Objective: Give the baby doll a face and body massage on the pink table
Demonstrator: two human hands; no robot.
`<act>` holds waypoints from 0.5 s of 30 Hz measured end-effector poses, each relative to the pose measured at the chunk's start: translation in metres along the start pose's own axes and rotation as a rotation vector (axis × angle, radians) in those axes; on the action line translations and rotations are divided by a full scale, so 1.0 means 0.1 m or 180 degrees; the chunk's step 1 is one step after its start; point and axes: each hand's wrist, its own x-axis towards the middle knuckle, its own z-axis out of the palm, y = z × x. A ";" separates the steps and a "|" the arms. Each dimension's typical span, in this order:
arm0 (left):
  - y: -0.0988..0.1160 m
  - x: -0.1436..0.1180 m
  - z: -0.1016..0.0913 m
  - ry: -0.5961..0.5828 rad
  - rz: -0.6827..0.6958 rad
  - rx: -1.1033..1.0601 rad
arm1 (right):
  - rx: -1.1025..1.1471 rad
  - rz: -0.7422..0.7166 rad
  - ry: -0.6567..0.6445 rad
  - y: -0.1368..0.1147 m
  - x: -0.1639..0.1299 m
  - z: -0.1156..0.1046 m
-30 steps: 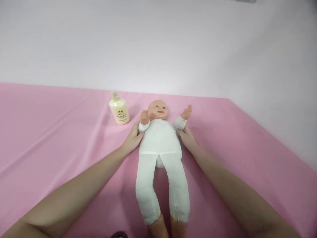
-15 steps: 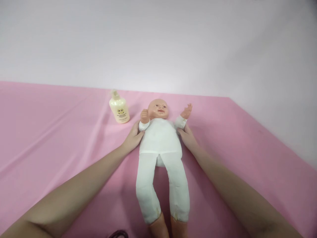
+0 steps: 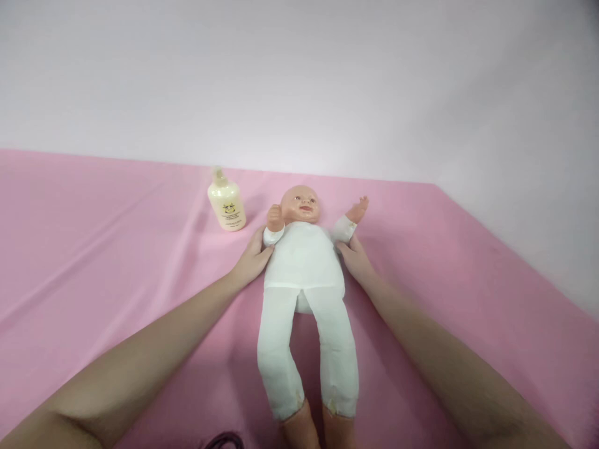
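A baby doll (image 3: 304,255) with a white cloth body lies on its back, head away from me and feet toward me. My left hand (image 3: 253,257) grips its side under the arm on the left, thumb on the front edge of the body. On the other side, my right hand (image 3: 355,257) holds the doll the same way, below its raised arm. The fingers of both hands are partly hidden behind the doll. Its lower feet run out of the bottom of the view.
A pale yellow pump bottle (image 3: 227,202) stands left of the doll's head. Pink cloth (image 3: 116,249) with creases covers the table, and a white wall (image 3: 299,81) rises behind it. A dark looped cord-like thing (image 3: 224,440) shows at the bottom edge.
The doll's arm on the right tilts slightly further outward. Both hands keep their hold, and the view has shifted very slightly.
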 end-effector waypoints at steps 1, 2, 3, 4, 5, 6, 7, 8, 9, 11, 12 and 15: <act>0.01 0.00 0.00 0.0008 -0.0015 0.0008 | -0.0001 0.0006 0.0003 -0.01 0.00 0.00; 0.02 0.00 0.01 0.0018 -0.0029 0.0017 | 0.0000 0.0004 0.0006 -0.02 -0.01 0.00; 0.03 -0.01 0.01 0.0028 -0.0038 0.0024 | 0.0002 0.0001 0.0000 -0.03 -0.01 0.00; 0.04 -0.01 0.01 0.0027 -0.0043 0.0028 | 0.0001 0.0004 -0.0005 -0.04 -0.02 0.00; 0.04 -0.01 0.01 0.0022 -0.0040 0.0029 | -0.0009 0.0016 -0.0009 -0.05 -0.02 0.00; 0.05 -0.01 0.01 0.0015 -0.0031 0.0027 | -0.0021 0.0028 -0.0012 -0.06 -0.02 0.00; 0.05 0.00 0.01 0.0010 -0.0021 0.0021 | -0.0030 0.0036 -0.0003 -0.07 -0.02 0.00; 0.05 0.00 0.02 0.0004 -0.0010 0.0013 | -0.0040 0.0037 0.0015 -0.07 -0.02 0.00; 0.05 0.00 0.02 -0.0005 0.0002 0.0008 | -0.0048 0.0036 0.0027 -0.08 -0.02 0.00; 0.05 0.00 0.01 -0.0019 0.0019 0.0015 | -0.0059 0.0025 0.0040 -0.08 -0.02 0.00; 0.05 0.00 0.01 -0.0025 0.0023 0.0024 | -0.0070 0.0018 0.0041 -0.07 -0.02 0.00; 0.04 0.01 0.01 -0.0028 0.0038 0.0062 | -0.0110 -0.0027 0.0026 -0.06 -0.02 0.00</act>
